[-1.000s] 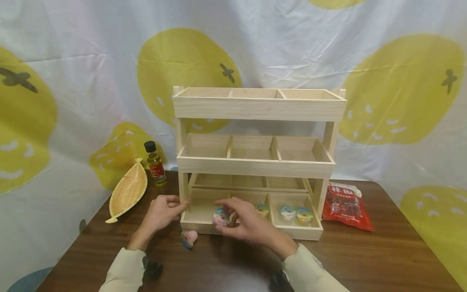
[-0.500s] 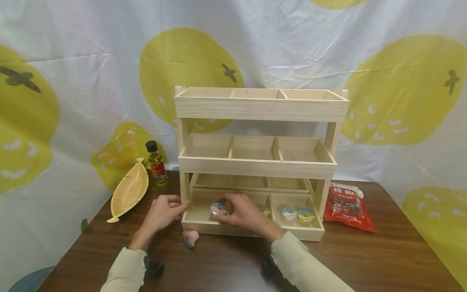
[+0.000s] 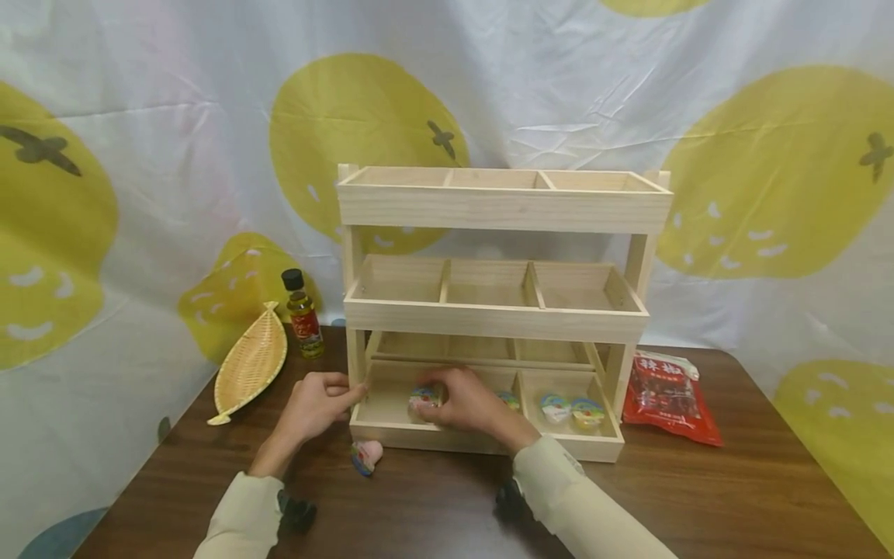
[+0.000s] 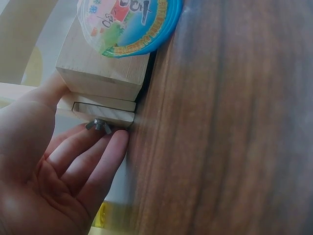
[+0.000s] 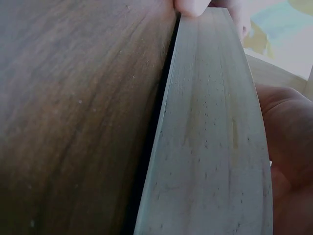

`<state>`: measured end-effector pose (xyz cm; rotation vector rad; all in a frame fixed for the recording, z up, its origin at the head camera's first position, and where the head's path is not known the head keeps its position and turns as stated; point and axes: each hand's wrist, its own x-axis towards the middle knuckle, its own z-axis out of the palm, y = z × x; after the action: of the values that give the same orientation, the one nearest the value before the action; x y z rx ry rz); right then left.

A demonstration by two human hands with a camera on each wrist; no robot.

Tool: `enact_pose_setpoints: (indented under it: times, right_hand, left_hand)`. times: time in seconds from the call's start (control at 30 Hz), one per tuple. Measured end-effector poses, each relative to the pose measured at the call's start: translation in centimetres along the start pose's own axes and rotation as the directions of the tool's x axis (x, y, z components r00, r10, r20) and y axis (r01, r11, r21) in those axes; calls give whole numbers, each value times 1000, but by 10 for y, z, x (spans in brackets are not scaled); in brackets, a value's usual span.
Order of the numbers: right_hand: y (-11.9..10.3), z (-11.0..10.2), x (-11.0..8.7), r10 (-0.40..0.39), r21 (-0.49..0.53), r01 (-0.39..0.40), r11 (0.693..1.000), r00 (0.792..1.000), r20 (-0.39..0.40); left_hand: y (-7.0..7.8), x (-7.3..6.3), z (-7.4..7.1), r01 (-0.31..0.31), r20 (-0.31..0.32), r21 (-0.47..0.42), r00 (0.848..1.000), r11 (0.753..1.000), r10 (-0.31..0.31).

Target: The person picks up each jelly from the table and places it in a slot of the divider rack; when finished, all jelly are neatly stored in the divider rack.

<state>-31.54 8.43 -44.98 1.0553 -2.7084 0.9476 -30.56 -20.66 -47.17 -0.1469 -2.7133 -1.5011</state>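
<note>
In the head view my right hand (image 3: 469,400) pinches a small jelly cup (image 3: 423,398) low inside the bottom-left compartment of the wooden rack (image 3: 496,320). In the right wrist view that hand (image 5: 291,132) is behind the bottom front board (image 5: 210,122), and the cup is hidden. My left hand (image 3: 314,407) grips the left end of the bottom tier, thumb on its edge, fingers on the outer side by a wing nut (image 4: 98,125). A pink jelly cup (image 3: 366,456) lies tipped on the table before the rack's left corner.
A yellow-topped jelly cup (image 3: 508,399) shows partly behind my right hand; two more, a white cup (image 3: 555,407) and an orange-yellow cup (image 3: 587,413), sit bottom right. A woven basket (image 3: 251,361) and oil bottle (image 3: 304,322) stand left, a red chili bag (image 3: 667,392) right.
My right hand has carried its jelly cup from over the bottom front board back and down into the left compartment. The left hand keeps its hold; the loose pink cup stays put.
</note>
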Motion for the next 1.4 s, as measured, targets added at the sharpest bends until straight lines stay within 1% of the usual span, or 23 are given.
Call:
enact_pose_setpoints:
  times: [0.1, 0.23, 0.37, 0.47, 0.63, 0.67, 0.77, 0.87, 0.9, 1.1, 1.27, 1.33, 1.4]
  right_hand:
    - [-3, -2, 0, 7, -23, -7, 1000, 1000, 3]
    - [-7, -5, 2, 16, -83, -16, 996, 1000, 8]
    - [-12, -7, 4, 53, -153, -49, 987, 998, 25]
    - [-15, -8, 4, 73, -180, -64, 982, 996, 43]
    - [-15, -8, 3, 60, -182, -50, 982, 997, 48]
    - [-7, -4, 4, 33, -194, -25, 981, 999, 41]
    - [-6, -4, 3, 30, -201, -20, 979, 999, 45]
    - [-6, -5, 3, 42, -196, -30, 980, 998, 55]
    - [-15, -8, 2, 68, -184, -55, 981, 996, 63]
    - [-15, -8, 2, 81, -178, -69, 982, 995, 60]
    - [-15, -8, 0, 83, -161, -70, 984, 994, 75]
    - [-17, -9, -2, 76, -157, -65, 986, 995, 67]
    - [-22, -10, -6, 63, -159, -57, 986, 997, 38]
  left_hand:
    - [0, 0, 0, 2, -4, 1, 1000, 1000, -2]
    - [0, 1, -1, 1, -5, 8, 1000, 1000, -1]
    - [0, 1, -1, 0, -5, 9, 1000, 1000, 0]
    - [-1, 0, -1, 4, -2, 7, 1000, 1000, -4]
    - [-1, 0, -1, 9, 2, -2, 1000, 1000, -9]
    - [-1, 0, -1, 7, 4, -2, 1000, 1000, -7]
    - [-1, 0, -1, 4, 6, -7, 1000, 1000, -4]
    - [-1, -1, -1, 1, 8, -3, 1000, 1000, -1]
    - [-1, -1, -1, 2, 6, -4, 1000, 1000, -2]
    - [-1, 0, -1, 6, 4, 1, 1000, 1000, -6]
    - [0, -1, -1, 3, 2, 5, 1000, 1000, -3]
    - [0, -1, 0, 3, 1, 5, 1000, 1000, -3]
    - [1, 0, 0, 3, 4, 6, 1000, 1000, -3]
